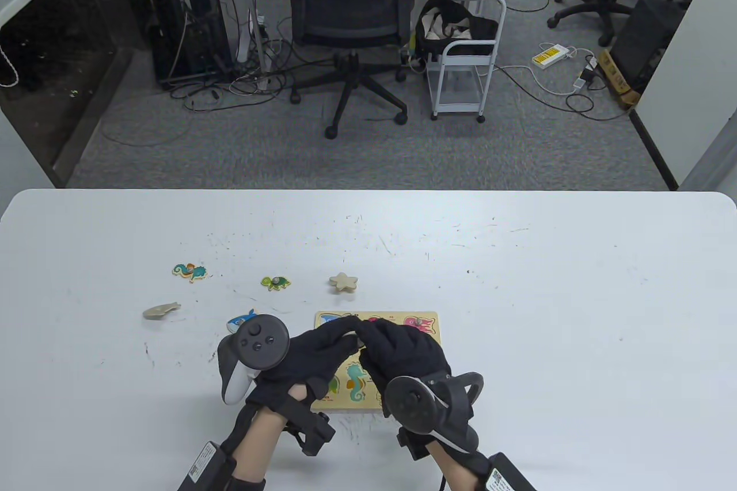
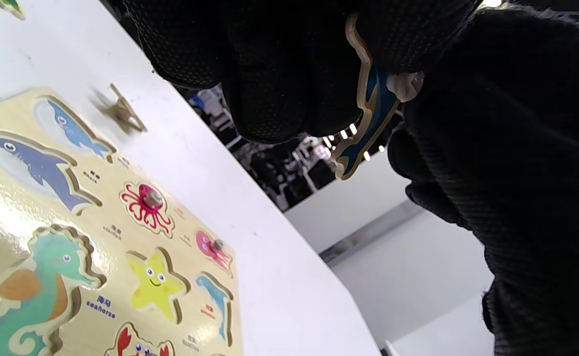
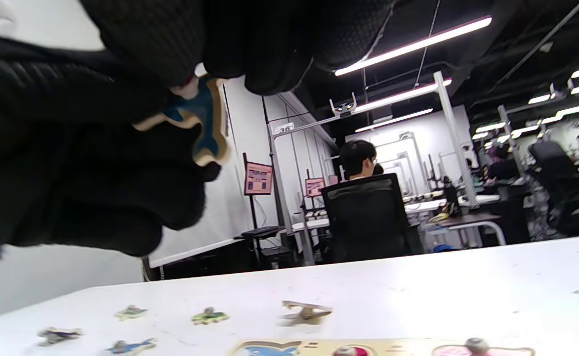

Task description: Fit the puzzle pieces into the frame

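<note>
The wooden puzzle frame (image 1: pixel 430 337) lies flat near the table's front edge, mostly under my hands. My left hand (image 1: pixel 344 331) and right hand (image 1: pixel 366 333) meet fingertip to fingertip just above its far left corner. Between them they hold a dark blue fish piece (image 2: pixel 368 113) with a pale knob, raised off the frame and tilted on edge; it also shows in the right wrist view (image 3: pixel 201 123). In the left wrist view the frame (image 2: pixel 97 217) shows printed hollows for shark, whale, seahorse, starfish and dolphin. An octopus piece (image 2: pixel 147 206) and a pink piece (image 2: pixel 213 248) sit in place.
Loose pieces lie on the white table beyond and left of the frame: a seahorse (image 1: pixel 189 271), a turtle (image 1: pixel 276 282), a face-down starfish (image 1: pixel 344 281), a face-down wooden piece (image 1: pixel 161 311) and a blue fish (image 1: pixel 242 320) beside my left tracker.
</note>
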A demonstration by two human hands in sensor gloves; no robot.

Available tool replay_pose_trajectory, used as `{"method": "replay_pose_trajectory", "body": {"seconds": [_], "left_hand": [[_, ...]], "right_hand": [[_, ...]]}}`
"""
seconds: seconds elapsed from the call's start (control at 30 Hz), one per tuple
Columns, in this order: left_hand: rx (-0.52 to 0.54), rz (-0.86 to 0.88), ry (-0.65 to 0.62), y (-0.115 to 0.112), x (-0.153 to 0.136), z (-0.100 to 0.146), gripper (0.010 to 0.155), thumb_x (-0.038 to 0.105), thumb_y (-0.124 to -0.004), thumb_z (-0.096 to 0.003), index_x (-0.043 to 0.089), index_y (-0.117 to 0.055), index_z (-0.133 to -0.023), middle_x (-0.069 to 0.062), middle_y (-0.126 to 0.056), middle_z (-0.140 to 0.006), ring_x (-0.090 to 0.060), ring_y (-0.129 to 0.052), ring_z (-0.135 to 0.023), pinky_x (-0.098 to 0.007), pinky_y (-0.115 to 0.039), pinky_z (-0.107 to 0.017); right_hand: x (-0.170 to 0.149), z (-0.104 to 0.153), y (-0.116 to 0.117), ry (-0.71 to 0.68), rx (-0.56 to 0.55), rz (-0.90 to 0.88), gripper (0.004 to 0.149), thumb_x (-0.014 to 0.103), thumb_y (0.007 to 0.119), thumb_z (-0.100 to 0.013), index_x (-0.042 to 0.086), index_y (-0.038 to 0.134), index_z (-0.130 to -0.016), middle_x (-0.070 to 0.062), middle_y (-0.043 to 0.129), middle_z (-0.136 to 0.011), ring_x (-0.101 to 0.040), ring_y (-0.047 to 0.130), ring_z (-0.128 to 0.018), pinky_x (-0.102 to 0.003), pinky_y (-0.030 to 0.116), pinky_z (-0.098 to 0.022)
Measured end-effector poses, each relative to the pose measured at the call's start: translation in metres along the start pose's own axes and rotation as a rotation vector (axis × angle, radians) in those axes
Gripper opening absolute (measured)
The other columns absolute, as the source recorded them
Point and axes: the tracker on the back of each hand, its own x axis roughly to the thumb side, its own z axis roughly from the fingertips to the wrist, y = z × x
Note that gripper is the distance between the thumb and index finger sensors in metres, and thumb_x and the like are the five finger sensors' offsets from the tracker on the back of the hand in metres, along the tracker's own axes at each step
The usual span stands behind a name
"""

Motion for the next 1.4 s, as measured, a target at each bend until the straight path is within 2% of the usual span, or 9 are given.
{"method": "replay_pose_trajectory", "body": {"seconds": [0.33,0.67,0.83,1.0,1.1,1.17,1.23,1.4], "left_hand": [[-0.154,0.12,-0.039,-0.007,-0.003,-0.005,0.059,0.053,-0.076,-0.0515,0.025,-0.073,-0.104,0.003,-0.097,-0.094,-0.02,-0.099,-0.083,-0.046,-0.077,-0.07],[-0.132,0.043,-0.055,-0.003,0.0,-0.004,0.06,0.055,-0.074,-0.0519,0.028,-0.072,-0.105,0.003,-0.094,-0.098,-0.021,-0.096,-0.087,-0.047,-0.075,-0.071],[0.036,-0.122,-0.077,0.012,0.007,0.003,0.058,0.055,-0.074,-0.0521,0.029,-0.072,-0.105,0.004,-0.094,-0.098,-0.021,-0.095,-0.088,-0.047,-0.075,-0.072],[0.235,-0.458,-0.075,0.028,0.016,0.013,0.059,0.056,-0.073,-0.0515,0.031,-0.071,-0.105,0.004,-0.092,-0.101,-0.022,-0.093,-0.091,-0.048,-0.074,-0.073],[0.328,-0.688,-0.057,0.032,0.02,0.018,0.059,0.057,-0.071,-0.0515,0.032,-0.071,-0.105,0.004,-0.09,-0.104,-0.023,-0.091,-0.094,-0.049,-0.072,-0.074],[0.366,-0.797,-0.037,0.034,0.023,0.02,0.061,0.058,-0.07,-0.0514,0.033,-0.069,-0.107,0.003,-0.087,-0.107,-0.024,-0.088,-0.098,-0.05,-0.071,-0.075],[0.352,-0.886,0.011,0.036,0.023,0.02,0.065,0.06,-0.069,-0.0514,0.032,-0.065,-0.11,0.0,-0.08,-0.113,-0.028,-0.08,-0.104,-0.053,-0.067,-0.078],[0.323,-0.957,0.12,0.042,0.017,0.019,0.072,0.063,-0.066,-0.0515,0.032,-0.053,-0.116,-0.002,-0.066,-0.122,-0.033,-0.064,-0.112,-0.056,-0.058,-0.082]], "right_hand": [[-0.003,0.001,0.002,0.032,-0.011,-0.004,0.05,0.044,0.09,-0.037,0.04,0.076,-0.085,0.012,0.085,-0.086,-0.014,0.093,-0.072,-0.04,0.076,-0.062],[-0.01,-0.002,-0.001,0.062,0.009,-0.033,0.047,0.043,0.091,-0.037,0.04,0.079,-0.082,0.012,0.089,-0.082,-0.013,0.096,-0.068,-0.039,0.079,-0.06],[-0.024,-0.007,0.001,0.144,0.076,-0.011,0.045,0.044,0.09,-0.038,0.041,0.08,-0.082,0.011,0.09,-0.082,-0.013,0.097,-0.067,-0.039,0.079,-0.059],[-0.037,-0.017,0.006,0.218,0.154,0.048,0.045,0.044,0.09,-0.038,0.039,0.081,-0.082,0.011,0.091,-0.081,-0.014,0.097,-0.066,-0.039,0.079,-0.059],[-0.045,-0.026,0.01,0.237,0.218,0.193,0.045,0.045,0.09,-0.038,0.04,0.081,-0.082,0.011,0.091,-0.081,-0.013,0.097,-0.066,-0.039,0.079,-0.059],[-0.052,-0.03,0.014,0.256,0.248,0.26,0.045,0.045,0.09,-0.038,0.039,0.081,-0.082,0.011,0.091,-0.081,-0.013,0.097,-0.066,-0.039,0.079,-0.059],[-0.059,-0.033,0.019,0.278,0.292,0.297,0.046,0.045,0.09,-0.038,0.039,0.081,-0.083,0.011,0.091,-0.081,-0.013,0.097,-0.066,-0.039,0.079,-0.059],[-0.075,-0.034,0.04,0.322,0.376,0.385,0.045,0.045,0.09,-0.038,0.04,0.081,-0.082,0.012,0.091,-0.081,-0.013,0.097,-0.066,-0.039,0.079,-0.059]]}}
